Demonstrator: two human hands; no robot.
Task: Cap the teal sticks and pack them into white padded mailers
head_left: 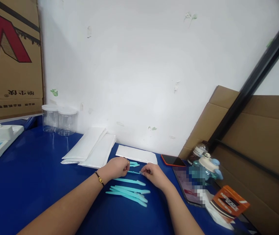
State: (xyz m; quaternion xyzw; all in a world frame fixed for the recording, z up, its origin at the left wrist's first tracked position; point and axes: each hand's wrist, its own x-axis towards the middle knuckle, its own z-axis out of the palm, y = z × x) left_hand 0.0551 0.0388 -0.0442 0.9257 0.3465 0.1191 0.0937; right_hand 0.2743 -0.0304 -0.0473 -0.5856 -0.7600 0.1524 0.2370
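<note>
Near the back edge of the worktop point(39, 186), our left hand point(118, 168) grips one razor point(134, 172); our right hand point(155, 175) apparently pinches its tip, though small. We should hold it level, skin clear of any blade.

The left hand point(117, 167) hides one end of an eyebrow razor point(134, 172); its tip at the right hand point(155, 175) is indistinct; the left edge crops the power strip point(16, 135).

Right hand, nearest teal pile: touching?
Apart. The head view shows blue tabletop between the right hand and the teal pile, tips included.
</note>
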